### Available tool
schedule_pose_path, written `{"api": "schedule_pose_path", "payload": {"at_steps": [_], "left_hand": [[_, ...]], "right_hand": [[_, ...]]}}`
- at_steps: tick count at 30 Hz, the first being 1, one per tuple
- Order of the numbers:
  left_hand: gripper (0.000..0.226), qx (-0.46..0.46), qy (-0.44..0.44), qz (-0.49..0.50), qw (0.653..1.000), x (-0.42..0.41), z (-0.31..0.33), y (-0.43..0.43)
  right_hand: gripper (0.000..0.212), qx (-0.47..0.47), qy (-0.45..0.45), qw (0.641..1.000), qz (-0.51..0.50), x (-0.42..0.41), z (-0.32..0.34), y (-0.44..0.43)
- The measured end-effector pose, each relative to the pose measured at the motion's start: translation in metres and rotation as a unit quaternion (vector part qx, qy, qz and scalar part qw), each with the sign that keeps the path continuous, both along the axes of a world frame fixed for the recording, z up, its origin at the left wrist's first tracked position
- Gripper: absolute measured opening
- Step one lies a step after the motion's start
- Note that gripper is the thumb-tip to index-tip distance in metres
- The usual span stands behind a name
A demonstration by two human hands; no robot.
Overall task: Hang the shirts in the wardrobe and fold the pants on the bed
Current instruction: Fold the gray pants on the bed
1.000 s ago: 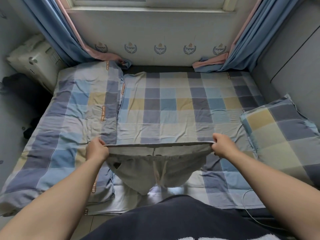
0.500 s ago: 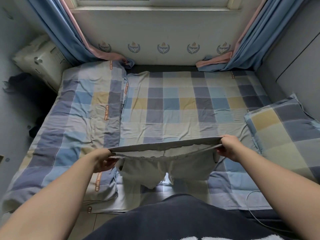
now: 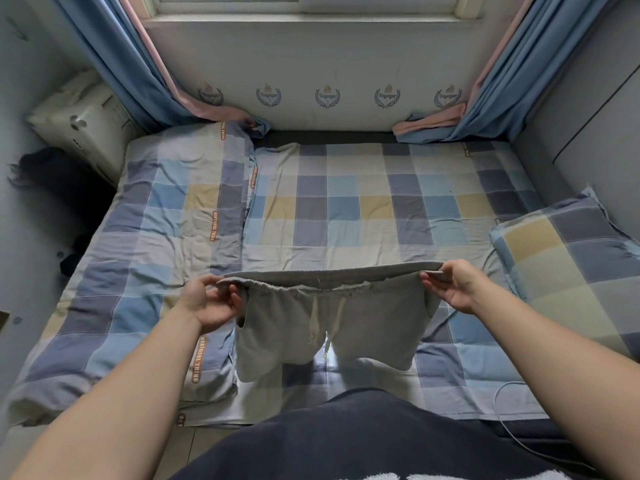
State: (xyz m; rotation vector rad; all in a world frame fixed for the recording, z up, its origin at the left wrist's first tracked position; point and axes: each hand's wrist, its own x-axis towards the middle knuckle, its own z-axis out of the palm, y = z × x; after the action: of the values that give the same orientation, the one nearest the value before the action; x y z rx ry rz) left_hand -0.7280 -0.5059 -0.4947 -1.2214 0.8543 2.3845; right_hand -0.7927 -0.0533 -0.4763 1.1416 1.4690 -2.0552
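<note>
Grey shorts (image 3: 329,327) hang over bed (image 3: 346,209); L hand (image 3: 211,303) & R hand (image 3: 453,285) grip pinching waistband ends, seemingly taut.

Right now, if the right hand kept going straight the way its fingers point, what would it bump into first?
The right hand points left along the grey drawstring shorts' waistband, so it would probably meet the shorts' bunched fabric first, then the left hand. Depth is hard to judge.

Two bare forearms are seen, with no sleeves reaching the left hand (image 3: 207,301) or the right hand (image 3: 457,285). A dark navy top (image 3: 363,441) is worn; white lettering is cut off at 6 o'clock.
</note>
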Motion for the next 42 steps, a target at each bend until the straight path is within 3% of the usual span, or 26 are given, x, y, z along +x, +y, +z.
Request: {"api": "schedule_pose_path", "payload": {"at_steps": [2,4,6,8,10,13,15,16,20,26,29,33,37,42], "left_hand": [[0.009,0.013,0.027,0.018,0.999,0.0,0.001,0.0],[0.014,-0.02,0.033,0.022,0.999,-0.001,0.001,0.004],[0.023,-0.12,0.03,-0.011,0.992,-0.004,-0.003,0.012],[0.019,-0.255,0.025,-0.056,0.965,-0.005,-0.008,0.02],[0.013,-0.378,0.022,-0.092,0.921,-0.005,-0.012,0.021],[0.031,-0.59,0.026,-0.173,0.788,-0.005,-0.014,0.017],[0.035,-0.673,0.022,-0.2,0.712,-0.008,-0.009,0.015],[0.033,-0.685,0.033,-0.197,0.7,-0.012,-0.005,0.015],[0.024,-0.651,0.125,-0.126,0.738,-0.038,0.027,0.019],[0.03,-0.659,0.17,-0.067,0.73,-0.085,0.094,0.018],[0.029,-0.65,0.168,-0.056,0.739,-0.107,0.132,0.016],[0.032,-0.573,0.134,-0.049,0.807,-0.135,0.187,0.026],[0.036,-0.476,0.204,-0.064,0.853,-0.151,0.247,0.054],[0.022,-0.417,0.334,-0.118,0.837,-0.148,0.311,0.11]], "right_hand": [[0.017,-0.041,0.03,0.998,0.02,0.0,0.005,0.001],[0.024,-0.024,0.074,0.995,0.059,0.001,0.004,0.001],[0.031,0.05,0.111,0.989,0.079,0.003,0.002,-0.001],[0.024,0.138,0.131,0.977,0.099,0.004,0.0,-0.003],[0.011,0.249,0.153,0.944,0.155,0.006,-0.003,-0.004],[0.005,0.481,0.177,0.821,0.25,0.004,-0.003,0.0],[0.003,0.518,0.197,0.789,0.265,0.001,0.002,0.001],[0.003,0.521,0.205,0.786,0.264,-0.004,0.006,0.001],[0.01,0.501,0.261,0.791,0.235,-0.029,0.038,-0.003],[0.023,0.504,0.326,0.779,0.182,-0.073,0.108,-0.005],[0.019,0.5,0.354,0.773,0.164,-0.092,0.151,-0.011],[0.021,0.486,0.375,0.772,0.164,-0.114,0.211,-0.025],[0.019,0.376,0.378,0.821,0.203,-0.118,0.271,-0.057],[0.012,0.261,0.43,0.817,0.282,-0.104,0.323,-0.098]]}}
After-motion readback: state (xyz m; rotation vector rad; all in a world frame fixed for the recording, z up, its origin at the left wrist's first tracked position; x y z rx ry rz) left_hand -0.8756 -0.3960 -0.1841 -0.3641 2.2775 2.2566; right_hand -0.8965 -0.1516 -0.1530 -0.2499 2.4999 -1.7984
